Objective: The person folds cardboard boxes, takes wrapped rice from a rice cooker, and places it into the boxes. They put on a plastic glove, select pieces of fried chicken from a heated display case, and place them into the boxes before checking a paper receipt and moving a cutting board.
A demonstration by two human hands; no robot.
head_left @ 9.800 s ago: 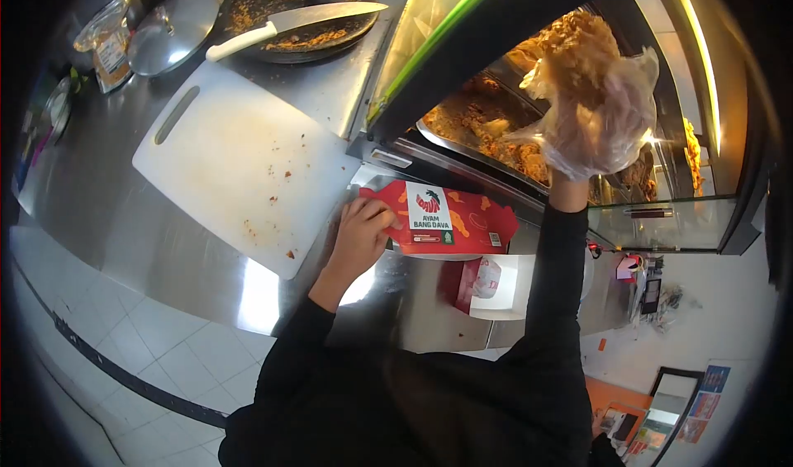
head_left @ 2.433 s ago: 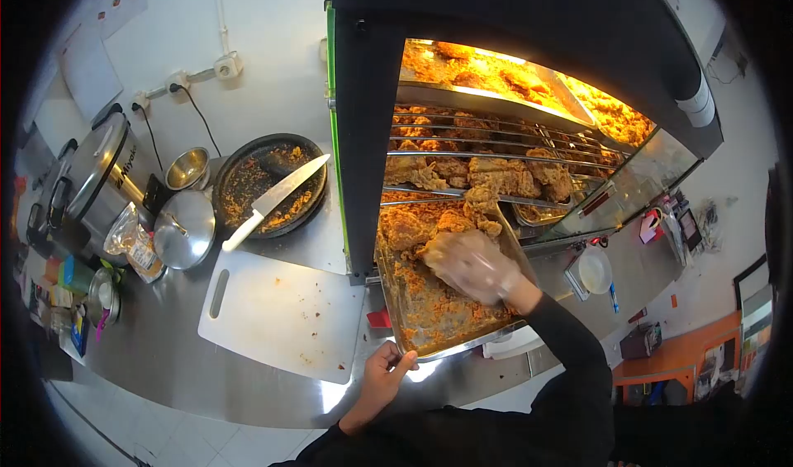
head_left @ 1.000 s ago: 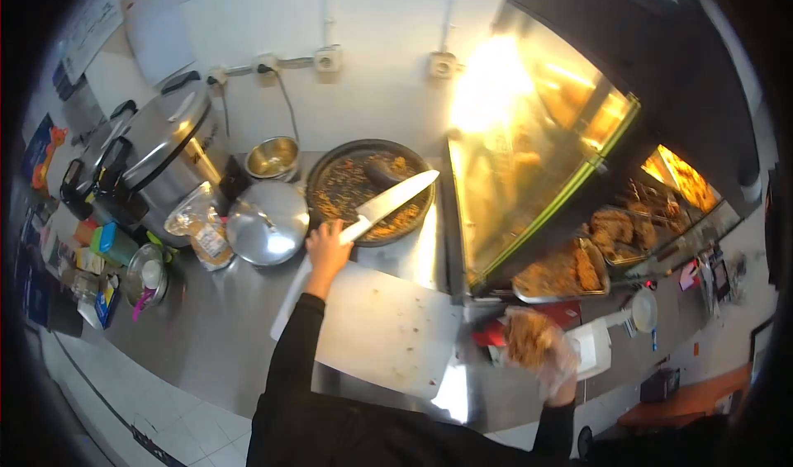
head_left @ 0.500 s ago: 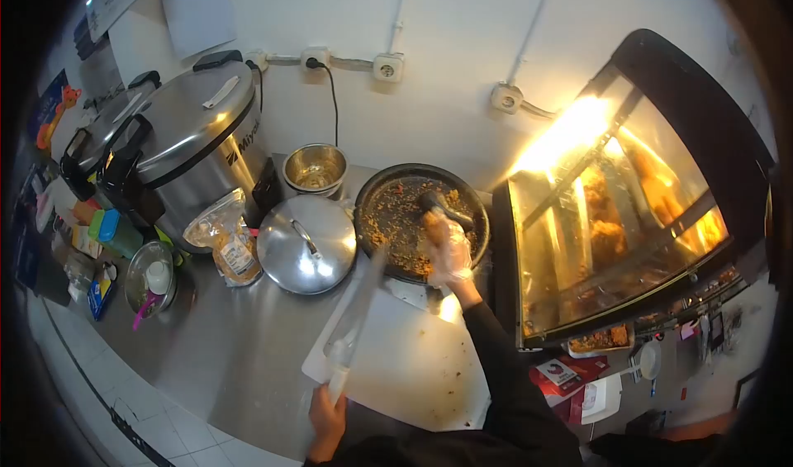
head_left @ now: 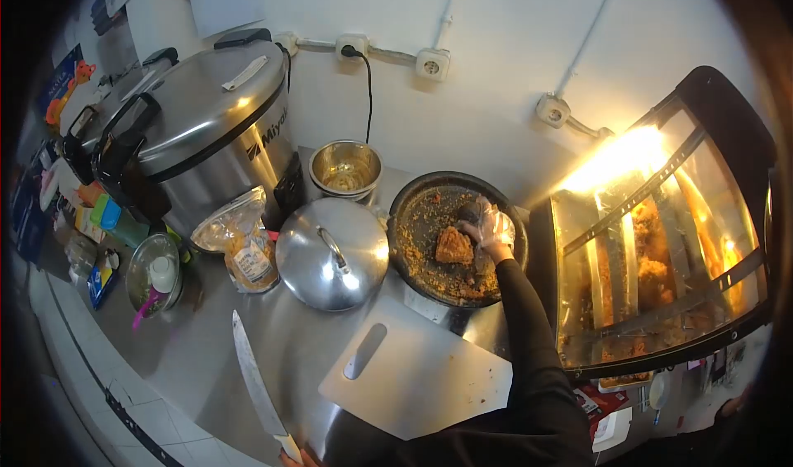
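My left hand, mostly cut off by the bottom edge, is closed on the pale handle of a large knife. The blade points up and left over the steel counter. My right hand, in a clear plastic glove, is inside a dark stone mortar. It is closed around a dark stone pestle, whose rounded end shows beside the fingers. A browned piece of fried chicken lies on the crumbs and orange-brown paste in the mortar, just left of my right hand.
A white cutting board lies before the mortar. Left of it are a steel lid, a metal bowl, a bagged food packet and a large steel cooker. A lit glass display case stands close on the right.
My right hand has let go of the fried chicken inside the mortar and moved onto the pestle. My left hand has swung the knife left and down, off the cutting board. The view has shifted.
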